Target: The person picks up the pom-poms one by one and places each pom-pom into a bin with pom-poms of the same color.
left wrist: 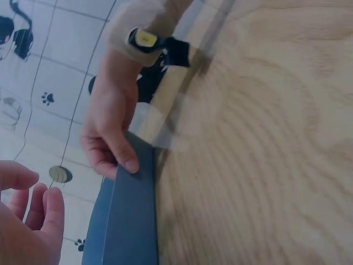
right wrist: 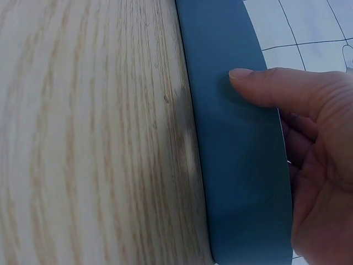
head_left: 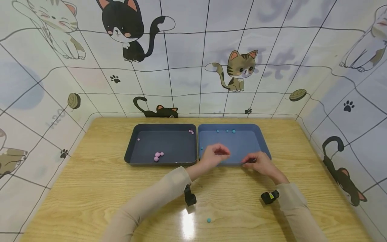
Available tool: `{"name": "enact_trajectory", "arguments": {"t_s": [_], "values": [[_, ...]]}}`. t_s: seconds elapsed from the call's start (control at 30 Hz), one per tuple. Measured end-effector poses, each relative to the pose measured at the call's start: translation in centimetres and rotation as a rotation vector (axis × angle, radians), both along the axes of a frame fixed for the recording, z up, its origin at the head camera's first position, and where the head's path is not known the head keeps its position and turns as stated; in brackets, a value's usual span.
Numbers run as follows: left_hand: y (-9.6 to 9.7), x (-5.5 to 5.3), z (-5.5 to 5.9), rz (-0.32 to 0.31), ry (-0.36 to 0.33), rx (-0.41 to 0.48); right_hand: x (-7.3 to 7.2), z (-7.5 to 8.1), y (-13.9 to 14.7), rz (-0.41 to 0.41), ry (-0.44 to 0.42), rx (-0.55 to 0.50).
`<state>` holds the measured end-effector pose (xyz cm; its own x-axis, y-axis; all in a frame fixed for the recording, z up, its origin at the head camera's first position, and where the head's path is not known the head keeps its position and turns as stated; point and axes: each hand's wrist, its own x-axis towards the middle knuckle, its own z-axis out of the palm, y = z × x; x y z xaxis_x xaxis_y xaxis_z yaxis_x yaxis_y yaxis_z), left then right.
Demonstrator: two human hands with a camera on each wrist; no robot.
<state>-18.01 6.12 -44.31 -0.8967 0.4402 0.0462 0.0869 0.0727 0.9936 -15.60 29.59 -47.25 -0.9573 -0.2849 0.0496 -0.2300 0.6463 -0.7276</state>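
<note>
In the head view, a blue tray (head_left: pixel 242 143) stands on the table with several small teal balls (head_left: pixel 233 131) in it, mostly along its far side. My right hand (head_left: pixel 260 163) grips the near wall of this tray close to its right corner. The right wrist view shows the thumb (right wrist: pixel 256 85) on the outer face of the wall and the fingers inside. My left hand (head_left: pixel 213 155) hovers over the tray's near left part, fingers loosely bent and thumb apart. Nothing shows between those fingers in the left wrist view.
Left of the blue tray stands a dark grey tray (head_left: pixel 178 144) holding several pink balls (head_left: pixel 157 155). One teal ball (head_left: pixel 209 220) lies on the wooden table (head_left: pixel 90 188) near its front. Cat-patterned cloth walls (head_left: pixel 187 77) surround the table's back and sides.
</note>
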Motion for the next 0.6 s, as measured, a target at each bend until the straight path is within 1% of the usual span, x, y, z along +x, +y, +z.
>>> {"name": "enact_trajectory", "arguments": {"t_s": [0.13, 0.2, 0.47, 0.6], "values": [[-0.4, 0.8, -0.3, -0.074, 0.012, -0.001, 0.0, 0.2, 0.0, -0.006, 0.001, 0.003], [-0.5, 1.3, -0.5, -0.108, 0.008, 0.016, 0.0, 0.3, 0.0, -0.006, 0.001, -0.001], [-1.3, 3.6, -0.6, -0.267, 0.001, 0.044, 0.0, 0.1, 0.0, -0.015, -0.002, 0.015], [-1.5, 4.5, -0.8, -0.322, -0.004, 0.059, 0.0, 0.0, 0.0, -0.015, -0.001, 0.008]]}}
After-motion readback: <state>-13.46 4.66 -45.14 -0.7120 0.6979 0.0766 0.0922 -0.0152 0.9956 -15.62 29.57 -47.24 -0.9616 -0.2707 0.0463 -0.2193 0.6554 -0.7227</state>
